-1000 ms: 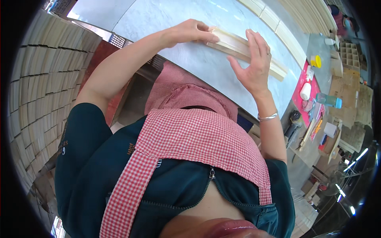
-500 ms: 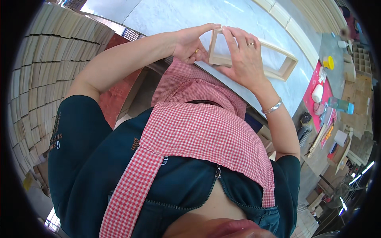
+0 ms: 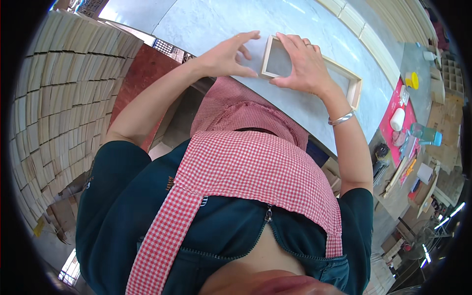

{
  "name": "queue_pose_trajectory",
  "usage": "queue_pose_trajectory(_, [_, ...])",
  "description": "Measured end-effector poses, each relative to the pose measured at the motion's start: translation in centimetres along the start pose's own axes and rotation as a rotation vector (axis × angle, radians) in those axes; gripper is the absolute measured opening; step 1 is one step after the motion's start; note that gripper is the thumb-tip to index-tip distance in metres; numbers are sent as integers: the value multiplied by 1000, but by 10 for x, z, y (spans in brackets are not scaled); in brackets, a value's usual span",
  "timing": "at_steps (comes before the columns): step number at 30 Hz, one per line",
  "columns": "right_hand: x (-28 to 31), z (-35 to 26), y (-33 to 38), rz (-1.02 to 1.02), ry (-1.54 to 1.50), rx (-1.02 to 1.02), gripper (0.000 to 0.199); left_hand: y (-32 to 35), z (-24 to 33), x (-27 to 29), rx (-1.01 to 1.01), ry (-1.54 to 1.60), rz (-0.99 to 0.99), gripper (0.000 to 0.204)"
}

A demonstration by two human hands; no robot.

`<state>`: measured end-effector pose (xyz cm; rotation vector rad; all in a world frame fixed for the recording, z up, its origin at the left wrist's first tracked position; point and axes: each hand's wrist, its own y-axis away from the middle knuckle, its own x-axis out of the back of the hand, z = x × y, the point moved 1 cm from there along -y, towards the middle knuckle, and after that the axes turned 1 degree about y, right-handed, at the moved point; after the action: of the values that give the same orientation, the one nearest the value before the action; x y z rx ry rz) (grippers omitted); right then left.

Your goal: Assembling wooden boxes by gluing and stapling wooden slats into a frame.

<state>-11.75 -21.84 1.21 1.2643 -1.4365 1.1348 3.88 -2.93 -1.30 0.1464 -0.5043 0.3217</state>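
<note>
A long, pale wooden frame (image 3: 267,56) with open middle lies on the grey marbled tabletop (image 3: 206,24). My right hand (image 3: 306,64) spans its left part, thumb on the near side and fingers over the far side, gripping it. Just left of the frame's short end, my left hand (image 3: 228,56) hovers with thumb and fingers spread apart and nothing between them. My right palm covers part of the frame's long sides.
Tall stacks of pale wooden strips (image 3: 54,103) stand on the left beside a red-brown board (image 3: 140,81). Light strips (image 3: 376,46) line the table's far edge. To the right are a pink mat (image 3: 388,128), a white bottle (image 3: 398,119), a blue-capped bottle (image 3: 425,133) and a yellow tub (image 3: 412,80).
My left hand has let go of the frame's left end and moved left, its fingers opening. The frame has shifted and tipped down toward the tabletop under my right hand.
</note>
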Motion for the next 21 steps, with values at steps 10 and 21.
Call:
queue_pose_trajectory(10, [-3,18,-11,53,-249,-6,52,-7,-4,-20,-82,18,-43,99])
queue_pose_trajectory(21, [-17,20,-23,225,-300,-9,21,-11,-5,-17,-123,-33,-101,97])
